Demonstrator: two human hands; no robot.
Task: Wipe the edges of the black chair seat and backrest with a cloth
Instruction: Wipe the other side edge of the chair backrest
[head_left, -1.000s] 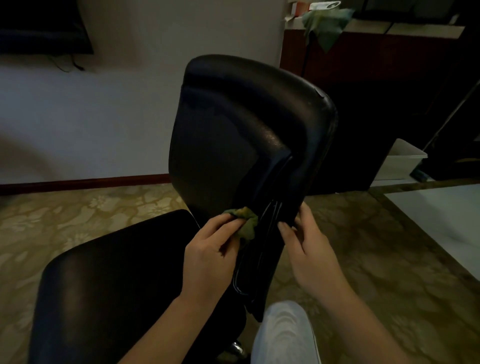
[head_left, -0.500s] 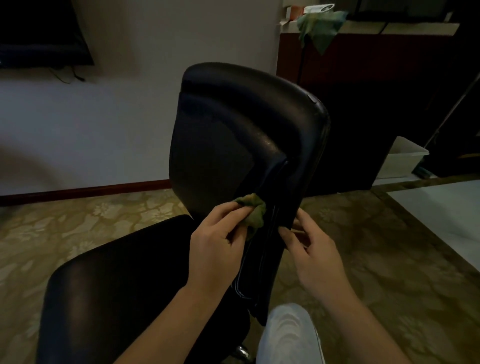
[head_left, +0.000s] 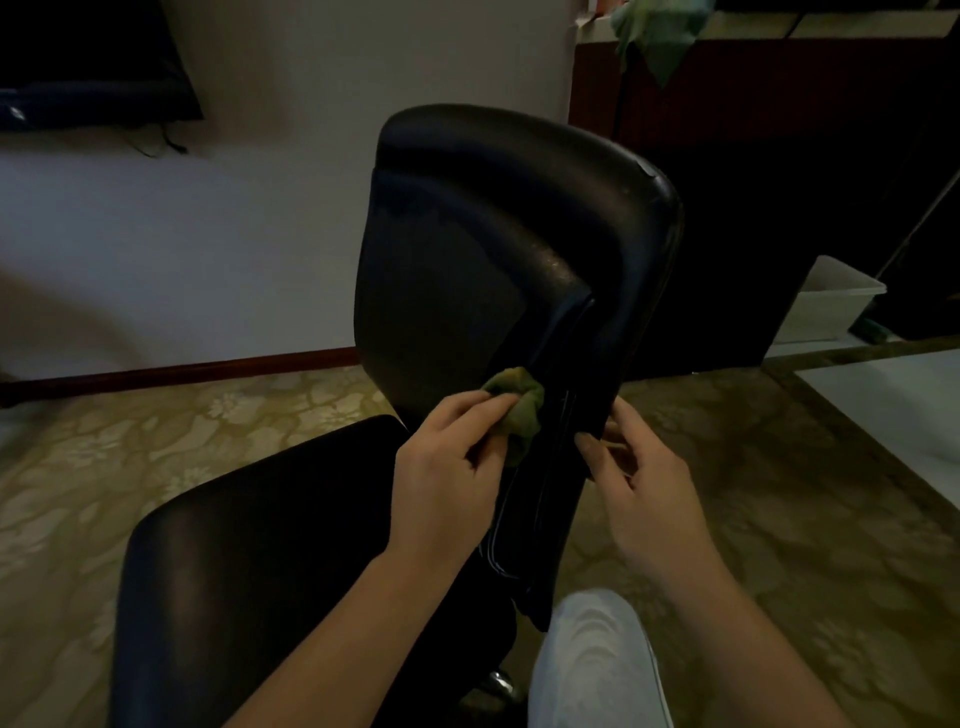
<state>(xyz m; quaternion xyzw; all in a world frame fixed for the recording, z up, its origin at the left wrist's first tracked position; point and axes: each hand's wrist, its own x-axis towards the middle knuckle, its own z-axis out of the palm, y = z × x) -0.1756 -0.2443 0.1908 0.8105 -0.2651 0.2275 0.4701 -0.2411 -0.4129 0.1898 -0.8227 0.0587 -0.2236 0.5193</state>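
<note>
Green cloth (head_left: 514, 410) bunched up against the side edge of the black backrest (head_left: 493, 260), low down, just above where it meets the seat (head_left: 270, 545).

So the left hand (head_left: 447, 478) has the cloth pinched in its fingertips and is pressing it onto the near edge of the backrest, right beside the seam and the thin metal bars there. The right hand (head_left: 639, 488) is on the other side of that same edge, thumb in front and fingers curled round the back, holding the backrest. The seat sticks out to the left of both hands. A pale trouser leg (head_left: 592, 665) sits at the bottom, with patterned flooring (head_left: 156, 441) all around. A white bin (head_left: 826, 306) sits by a dark cabinet (head_left: 779, 130) at the back, and another green rag (head_left: 660, 31) hangs off the cabinet top.
</note>
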